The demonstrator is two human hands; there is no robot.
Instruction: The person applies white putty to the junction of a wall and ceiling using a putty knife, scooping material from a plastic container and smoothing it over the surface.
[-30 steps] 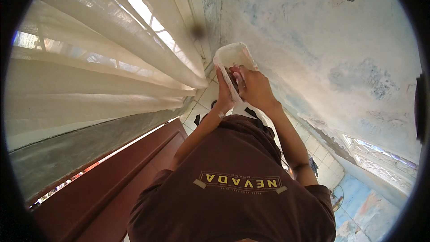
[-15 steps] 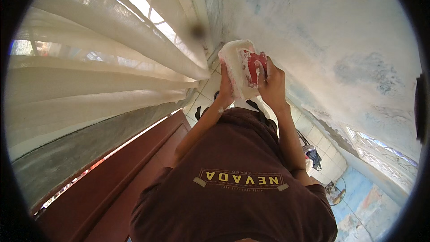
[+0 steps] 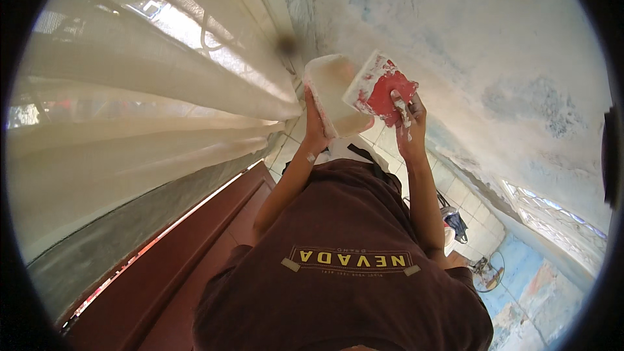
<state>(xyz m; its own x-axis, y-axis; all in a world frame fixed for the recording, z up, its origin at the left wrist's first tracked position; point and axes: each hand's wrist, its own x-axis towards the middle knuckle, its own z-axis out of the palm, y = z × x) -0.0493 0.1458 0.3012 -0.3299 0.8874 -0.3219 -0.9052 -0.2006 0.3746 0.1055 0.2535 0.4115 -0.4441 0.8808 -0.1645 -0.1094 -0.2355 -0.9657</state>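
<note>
Head view showed the left hand (image 3: 316, 131) gripping a white plaster-smeared board (image 3: 335, 94) by its edge, while the right hand (image 3: 408, 120) clasped a red putty scraper (image 3: 383, 89) touching the board, near the blotchy pale wall (image 3: 494, 78) and cream curtain (image 3: 130, 117).

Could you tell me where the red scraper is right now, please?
In the head view the red scraper is upper centre, held in the right hand, beside the white tray and against the patchy wall.
</note>
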